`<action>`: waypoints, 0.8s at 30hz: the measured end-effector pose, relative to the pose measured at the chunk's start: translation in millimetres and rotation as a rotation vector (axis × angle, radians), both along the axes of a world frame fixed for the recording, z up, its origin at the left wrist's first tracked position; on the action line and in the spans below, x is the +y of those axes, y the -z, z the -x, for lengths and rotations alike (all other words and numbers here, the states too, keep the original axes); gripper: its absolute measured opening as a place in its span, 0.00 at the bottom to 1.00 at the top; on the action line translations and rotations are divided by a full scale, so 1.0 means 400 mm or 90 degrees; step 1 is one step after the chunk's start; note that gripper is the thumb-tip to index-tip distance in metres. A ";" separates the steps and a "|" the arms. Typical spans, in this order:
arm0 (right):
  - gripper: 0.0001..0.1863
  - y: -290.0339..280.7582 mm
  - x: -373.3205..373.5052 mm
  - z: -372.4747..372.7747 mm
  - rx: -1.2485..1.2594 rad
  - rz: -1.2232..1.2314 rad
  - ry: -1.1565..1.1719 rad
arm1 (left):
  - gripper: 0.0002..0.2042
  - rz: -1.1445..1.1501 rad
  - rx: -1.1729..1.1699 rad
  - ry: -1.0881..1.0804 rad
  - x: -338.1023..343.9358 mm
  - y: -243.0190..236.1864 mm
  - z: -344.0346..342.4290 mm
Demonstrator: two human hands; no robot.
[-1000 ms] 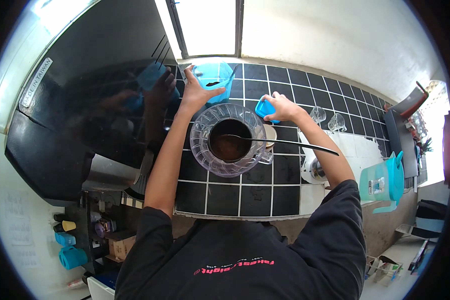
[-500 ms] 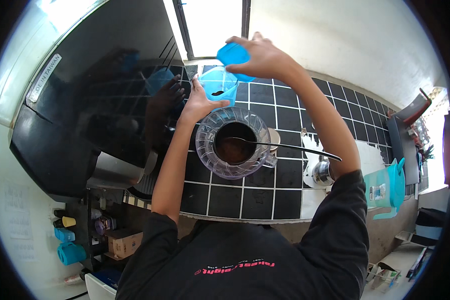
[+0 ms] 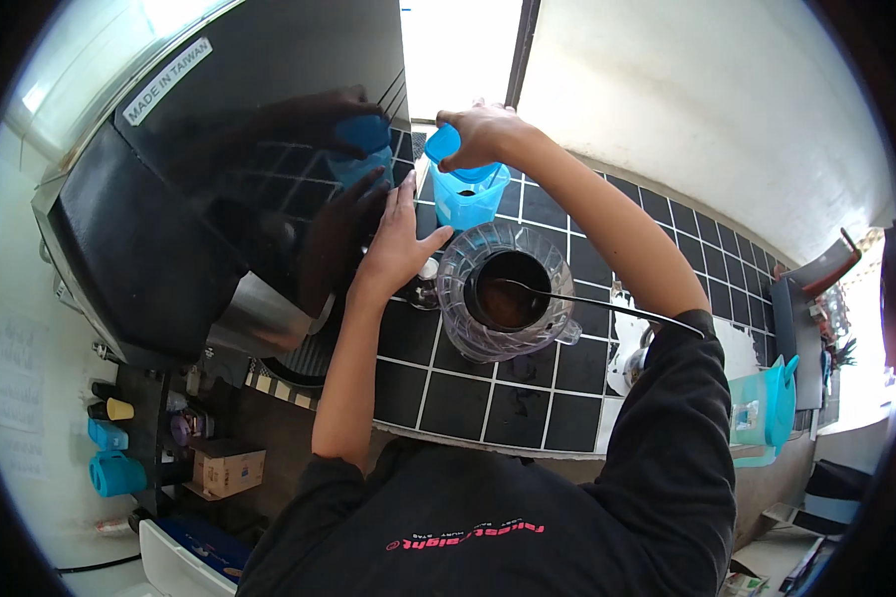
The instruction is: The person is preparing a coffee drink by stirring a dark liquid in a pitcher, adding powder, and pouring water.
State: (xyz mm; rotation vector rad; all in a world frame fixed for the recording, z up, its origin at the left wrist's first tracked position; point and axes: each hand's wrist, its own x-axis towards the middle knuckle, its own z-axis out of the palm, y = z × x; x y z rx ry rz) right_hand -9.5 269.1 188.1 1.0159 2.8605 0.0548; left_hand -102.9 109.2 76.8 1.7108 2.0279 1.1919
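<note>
A translucent blue container [image 3: 471, 211] with a little dark stuff inside stands on the black-tiled counter. Over its mouth my right hand [image 3: 486, 134] grips the blue lid [image 3: 444, 145], which sits tilted at the far side. My left hand [image 3: 400, 244] is open beside the container, fingers stretched out, holding nothing. Closer to me is a clear ribbed plastic pitcher [image 3: 456, 320]. A dark round vessel [image 3: 480, 316] rests at the pitcher's top, brown contents inside. From it a long-handled metal spoon [image 3: 607, 303] leans out to the right.
A small dark jar with a white cap [image 3: 426, 289] stands below my left hand. The glossy black appliance [image 3: 219, 149] rises on the left. On the right are a shiny metal item [image 3: 635, 368], partly behind my arm, and a turquoise-lidded jug [image 3: 764, 408].
My left hand has let go of the blue container and drawn back left. The container now stands on the counter, and my right hand has lowered the lid to it. The view has shifted.
</note>
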 end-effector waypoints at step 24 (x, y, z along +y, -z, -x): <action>0.47 0.036 -0.014 0.033 -0.107 0.062 0.048 | 0.30 -0.048 -0.118 0.045 -0.226 -0.110 -0.063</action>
